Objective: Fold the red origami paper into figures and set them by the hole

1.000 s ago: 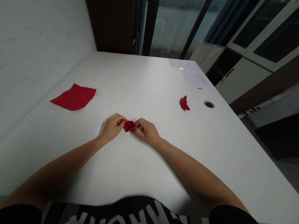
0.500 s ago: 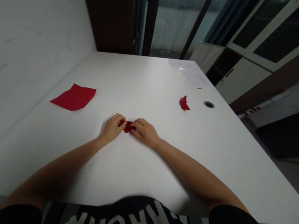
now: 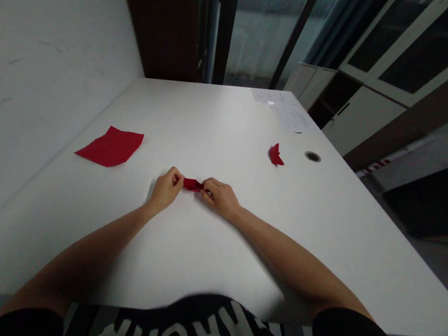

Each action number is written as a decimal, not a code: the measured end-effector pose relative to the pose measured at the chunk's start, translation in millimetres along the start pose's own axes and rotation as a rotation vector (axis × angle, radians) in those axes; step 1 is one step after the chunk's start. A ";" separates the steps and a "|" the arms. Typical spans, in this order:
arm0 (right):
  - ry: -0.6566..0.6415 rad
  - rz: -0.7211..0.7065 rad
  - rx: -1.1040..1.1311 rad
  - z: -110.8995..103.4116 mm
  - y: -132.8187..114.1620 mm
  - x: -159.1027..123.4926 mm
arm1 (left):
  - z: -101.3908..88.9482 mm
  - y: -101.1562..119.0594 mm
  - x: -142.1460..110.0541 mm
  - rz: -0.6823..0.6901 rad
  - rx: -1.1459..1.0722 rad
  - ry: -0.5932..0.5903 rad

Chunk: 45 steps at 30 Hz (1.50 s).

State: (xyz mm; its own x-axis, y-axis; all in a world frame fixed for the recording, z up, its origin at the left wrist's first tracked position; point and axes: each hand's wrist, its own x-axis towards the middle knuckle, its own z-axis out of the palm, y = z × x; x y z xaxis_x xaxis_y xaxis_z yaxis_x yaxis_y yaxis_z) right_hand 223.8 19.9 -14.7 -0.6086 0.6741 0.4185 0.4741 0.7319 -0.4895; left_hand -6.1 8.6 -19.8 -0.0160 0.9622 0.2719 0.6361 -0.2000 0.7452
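While the white worktop (image 3: 211, 256) spreads beneath our forearms (image 3: 279, 246), a pale wall (image 3: 52, 24) closes off its left side and a white cabinet (image 3: 366, 119) stands beyond its right edge. Thin white sheets (image 3: 288, 116) lie near the far right corner. Nearer us, on the left, a flat red sheet (image 3: 111, 147) rests apart from our hands. Our left hand (image 3: 165, 188) pinches one end of a folded red paper (image 3: 192, 184) and our right hand (image 3: 222, 197) pinches the other, holding it between them at the worktop (whether it touches, we cannot tell). Our fingers (image 3: 211, 181) hide both its ends. Farther off to the right lies a pointed red piece (image 3: 276, 154), just beside a round dark hole (image 3: 312, 156) in the worktop.
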 end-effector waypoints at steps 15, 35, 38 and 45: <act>0.105 0.163 0.217 1.1 7.1 1.3 | -5.8 5.4 3.3 0.109 -0.097 -0.074; -0.039 0.077 0.043 2.0 1.6 0.6 | -3.7 14.0 -10.4 0.375 0.444 -0.259; -0.104 -0.022 -0.135 1.3 -1.2 1.7 | -2.2 14.3 -13.2 0.416 0.464 -0.272; -0.119 -0.059 -0.211 0.0 1.4 4.1 | -3.2 19.1 -10.9 0.388 0.369 -0.294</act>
State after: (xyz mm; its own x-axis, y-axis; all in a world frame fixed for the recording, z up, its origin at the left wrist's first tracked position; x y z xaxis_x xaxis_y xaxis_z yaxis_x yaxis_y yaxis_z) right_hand 221.9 23.7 -13.7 -0.7039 0.6220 0.3430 0.5499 0.7829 -0.2910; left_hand 3.8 -6.2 -6.6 0.4504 0.8534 0.2624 0.7793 -0.5192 0.3508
